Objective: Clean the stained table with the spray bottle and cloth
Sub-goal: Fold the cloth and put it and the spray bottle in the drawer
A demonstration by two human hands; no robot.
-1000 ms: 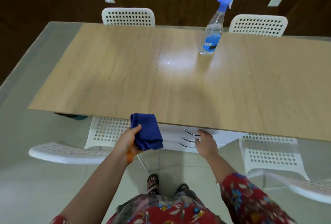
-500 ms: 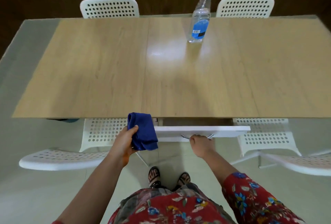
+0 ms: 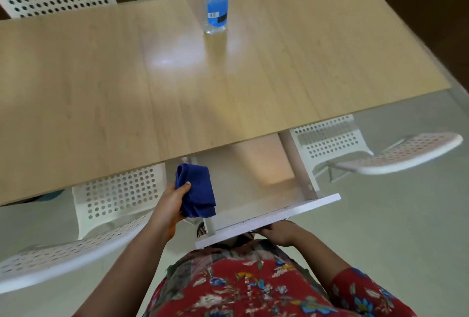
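Head view: a person is standing at the near edge of the wooden table, with the white drawer hanging open against their waist. Their left hand is clamping the folded blue cloth, thumb on top, fingers curling underneath. The cloth is hovering over the drawer's left corner and is not touching the tabletop. Their right hand is sitting under the drawer front, at 5 o'clock from the cloth. Its fingers are tucking beneath the panel, so I cannot tell whether they are gripping a handle or just pressing.

I'm reckoning the step in hand is dealing with the drawer before any wiping. To do it well, they should be working it from the middle of the front so it is running straight, and lifting the cloth clear of the gap so nothing is snagging.

The spray bottle is standing upright near the table's far edge, at 12 o'clock from the left hand and well apart, its top cropped out. White perforated chairs are sitting around the table. No stain is showing clearly, only a glare patch near the bottle.
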